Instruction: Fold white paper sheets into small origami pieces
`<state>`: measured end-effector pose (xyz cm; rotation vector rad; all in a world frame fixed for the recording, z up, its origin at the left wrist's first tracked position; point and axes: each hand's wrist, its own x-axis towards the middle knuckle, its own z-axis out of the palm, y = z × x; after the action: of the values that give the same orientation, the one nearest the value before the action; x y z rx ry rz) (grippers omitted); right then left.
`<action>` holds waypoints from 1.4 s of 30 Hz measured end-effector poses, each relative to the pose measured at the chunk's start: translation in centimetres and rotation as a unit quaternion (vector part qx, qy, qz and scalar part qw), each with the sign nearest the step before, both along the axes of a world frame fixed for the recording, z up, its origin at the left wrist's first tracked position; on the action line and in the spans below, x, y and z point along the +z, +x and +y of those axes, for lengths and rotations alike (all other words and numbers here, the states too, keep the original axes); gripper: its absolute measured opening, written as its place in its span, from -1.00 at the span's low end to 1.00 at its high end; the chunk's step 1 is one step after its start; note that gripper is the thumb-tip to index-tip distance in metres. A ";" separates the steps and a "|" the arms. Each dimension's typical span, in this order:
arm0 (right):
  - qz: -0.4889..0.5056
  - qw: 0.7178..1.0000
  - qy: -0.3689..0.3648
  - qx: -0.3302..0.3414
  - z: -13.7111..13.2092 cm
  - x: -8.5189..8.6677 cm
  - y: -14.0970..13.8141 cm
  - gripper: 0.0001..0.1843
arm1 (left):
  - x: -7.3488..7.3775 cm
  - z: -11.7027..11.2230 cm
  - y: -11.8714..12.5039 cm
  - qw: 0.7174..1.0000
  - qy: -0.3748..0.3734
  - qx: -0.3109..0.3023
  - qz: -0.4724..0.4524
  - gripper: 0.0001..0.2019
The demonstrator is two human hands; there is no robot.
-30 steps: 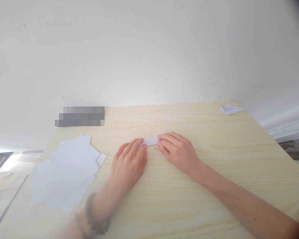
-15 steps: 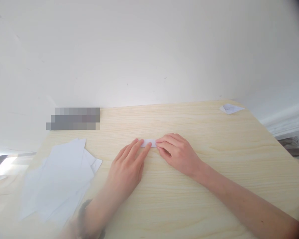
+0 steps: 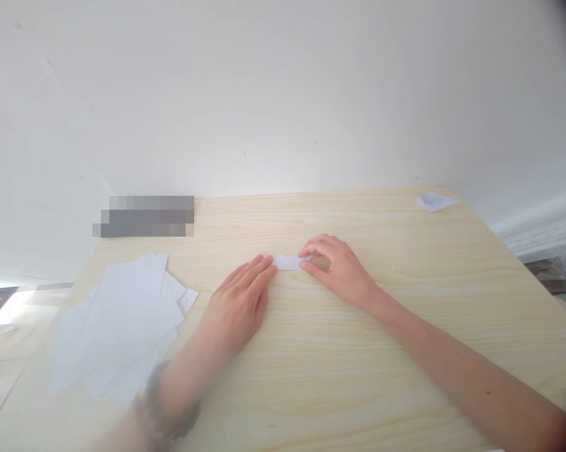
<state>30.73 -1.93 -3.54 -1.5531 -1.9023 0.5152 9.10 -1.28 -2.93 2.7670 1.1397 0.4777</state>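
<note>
On the wood-grained table [image 3: 334,376] lies a narrow, straight-edged white paper strip [image 3: 287,262], the left hand [image 3: 238,302] flat on one end, the right hand [image 3: 343,270] pinching the other.

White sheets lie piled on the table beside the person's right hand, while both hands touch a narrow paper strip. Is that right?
No: the head view shows the white sheets piled beside the left hand. It and the right hand do touch the narrow paper strip.

Pale wall [image 3: 283,94] behind wood-grain table [image 3: 339,376]
</note>
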 end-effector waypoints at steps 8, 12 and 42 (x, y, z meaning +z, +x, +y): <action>0.004 1.000 0.017 -0.008 0.1 -0.3 0.0 -0.79 | 0.4 0.0 0.3 1.000 0.022 -0.009 0.013 -0.73; -0.030 0.998 0.052 -0.006 0.0 -0.8 -0.4 -0.75 | 0.6 0.3 0.9 1.000 0.025 0.006 0.008 -0.81; 0.043 0.989 0.089 0.110 -1.1 0.2 -0.8 -0.89 | 0.7 1.6 1.4 0.979 -0.082 -0.034 -0.185 -0.86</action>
<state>29.90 -3.06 -3.30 -1.1978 -2.0046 0.4842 10.55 0.34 -2.26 2.4303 0.9474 0.8085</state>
